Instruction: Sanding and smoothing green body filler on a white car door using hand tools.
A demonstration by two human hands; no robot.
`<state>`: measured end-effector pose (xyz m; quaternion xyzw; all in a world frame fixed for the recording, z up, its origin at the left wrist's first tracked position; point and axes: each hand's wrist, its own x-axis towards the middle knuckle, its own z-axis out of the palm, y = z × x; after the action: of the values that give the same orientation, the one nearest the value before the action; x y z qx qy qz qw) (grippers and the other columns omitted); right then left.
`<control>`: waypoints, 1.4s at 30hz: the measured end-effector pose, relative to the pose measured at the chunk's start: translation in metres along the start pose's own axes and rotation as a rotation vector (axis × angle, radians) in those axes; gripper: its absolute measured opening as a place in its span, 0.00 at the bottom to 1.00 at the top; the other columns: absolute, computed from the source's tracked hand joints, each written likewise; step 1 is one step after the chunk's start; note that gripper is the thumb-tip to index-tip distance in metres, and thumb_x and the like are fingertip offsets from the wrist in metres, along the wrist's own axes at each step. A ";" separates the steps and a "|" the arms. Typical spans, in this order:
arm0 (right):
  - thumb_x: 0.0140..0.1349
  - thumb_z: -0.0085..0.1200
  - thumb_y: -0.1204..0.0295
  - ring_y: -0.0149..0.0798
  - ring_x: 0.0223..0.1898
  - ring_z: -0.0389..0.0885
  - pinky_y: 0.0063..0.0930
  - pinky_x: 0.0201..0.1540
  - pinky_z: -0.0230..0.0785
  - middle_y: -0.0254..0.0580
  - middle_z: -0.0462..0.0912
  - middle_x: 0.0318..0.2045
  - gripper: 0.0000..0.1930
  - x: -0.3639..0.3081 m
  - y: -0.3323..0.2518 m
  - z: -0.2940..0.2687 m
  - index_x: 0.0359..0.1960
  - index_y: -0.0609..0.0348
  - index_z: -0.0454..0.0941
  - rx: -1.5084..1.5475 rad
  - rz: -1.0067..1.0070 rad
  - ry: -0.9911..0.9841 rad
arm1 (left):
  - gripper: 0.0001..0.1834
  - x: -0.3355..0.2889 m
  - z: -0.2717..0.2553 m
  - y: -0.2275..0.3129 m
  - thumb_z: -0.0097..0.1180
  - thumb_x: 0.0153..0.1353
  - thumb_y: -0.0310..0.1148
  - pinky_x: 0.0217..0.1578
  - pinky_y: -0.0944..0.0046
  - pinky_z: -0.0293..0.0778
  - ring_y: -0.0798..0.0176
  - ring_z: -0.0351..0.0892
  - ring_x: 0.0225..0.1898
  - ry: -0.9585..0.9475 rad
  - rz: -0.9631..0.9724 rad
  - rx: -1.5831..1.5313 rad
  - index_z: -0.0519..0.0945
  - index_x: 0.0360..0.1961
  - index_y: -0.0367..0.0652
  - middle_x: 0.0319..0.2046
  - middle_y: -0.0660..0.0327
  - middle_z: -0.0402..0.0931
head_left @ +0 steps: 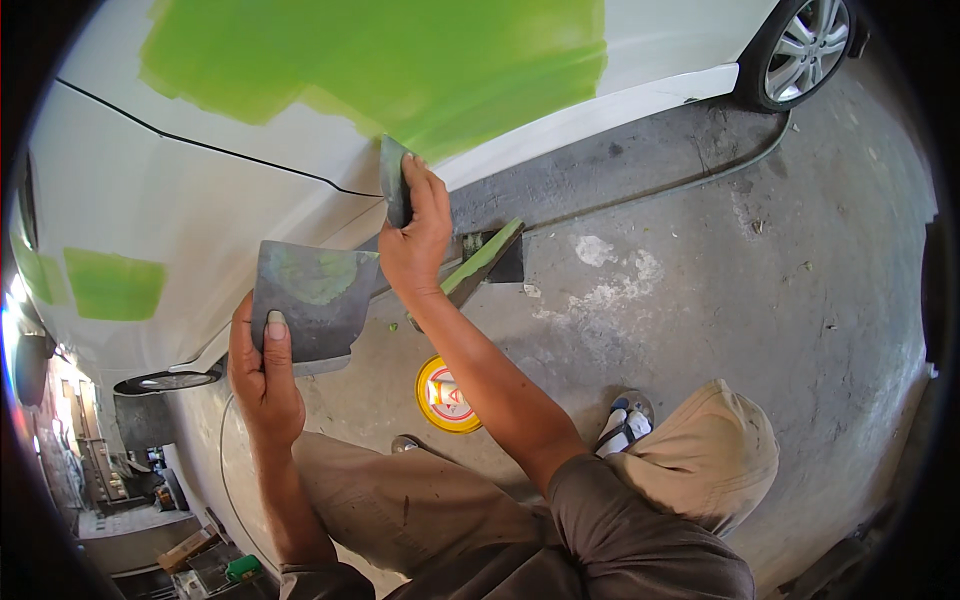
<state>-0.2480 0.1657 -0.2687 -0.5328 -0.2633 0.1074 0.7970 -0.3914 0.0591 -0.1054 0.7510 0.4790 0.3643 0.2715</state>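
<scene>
A white car body fills the upper left, with a wide green filler patch across its lower side. My left hand is closed on the lower left edge of a grey flat plate, thumb on top; green filler is smeared on its face. My right hand grips a dark grey flat spreader with green residue. Its tip is at the lower edge of the green patch; whether it touches the panel I cannot tell.
Below my right forearm stands a can with a yellow rim. A green-smeared board lies near the car's sill. A hose runs along the floor toward the wheel. Boxes and a green object are at lower left.
</scene>
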 end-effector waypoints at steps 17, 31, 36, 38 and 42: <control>0.54 0.47 0.75 0.44 0.53 0.86 0.34 0.59 0.74 0.59 0.89 0.51 0.28 0.046 -0.094 -0.084 0.56 0.74 0.83 0.452 0.098 -0.941 | 0.26 0.010 -0.012 -0.012 0.50 0.81 0.33 0.64 0.54 0.77 0.62 0.79 0.64 -0.005 -0.272 -0.671 0.66 0.75 0.38 0.65 0.56 0.77; 0.68 0.46 0.69 0.65 0.72 0.58 0.66 0.68 0.53 0.63 0.64 0.73 0.29 0.090 -0.007 -0.099 0.72 0.53 0.75 -0.452 -0.001 -0.009 | 0.23 0.005 -0.019 0.001 0.53 0.80 0.33 0.63 0.59 0.76 0.65 0.80 0.60 0.173 -0.206 -0.734 0.72 0.70 0.35 0.61 0.58 0.80; 0.67 0.48 0.69 0.66 0.70 0.61 0.68 0.66 0.54 0.62 0.64 0.73 0.30 0.097 -0.001 -0.086 0.73 0.51 0.73 -0.587 -0.075 0.088 | 0.22 0.004 -0.023 0.001 0.53 0.80 0.33 0.62 0.60 0.76 0.66 0.81 0.59 0.173 -0.204 -0.723 0.74 0.69 0.35 0.59 0.59 0.81; 0.67 0.50 0.69 0.66 0.70 0.61 0.68 0.66 0.55 0.62 0.64 0.73 0.30 0.088 0.004 -0.078 0.72 0.51 0.74 -0.622 -0.084 0.075 | 0.22 0.005 -0.022 0.001 0.53 0.80 0.33 0.62 0.61 0.77 0.66 0.81 0.58 0.179 -0.199 -0.720 0.74 0.69 0.35 0.59 0.59 0.81; 0.62 0.56 0.69 0.65 0.70 0.63 0.65 0.62 0.60 0.62 0.64 0.74 0.31 0.036 -0.008 -0.045 0.71 0.49 0.76 -0.669 -0.050 -0.123 | 0.24 0.004 -0.032 -0.009 0.51 0.80 0.33 0.66 0.54 0.76 0.62 0.79 0.64 0.094 -0.169 -0.722 0.70 0.73 0.38 0.65 0.58 0.78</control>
<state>-0.1946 0.1427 -0.2636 -0.7507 -0.3445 0.0277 0.5631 -0.4208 0.0684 -0.0919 0.5473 0.3919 0.5202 0.5256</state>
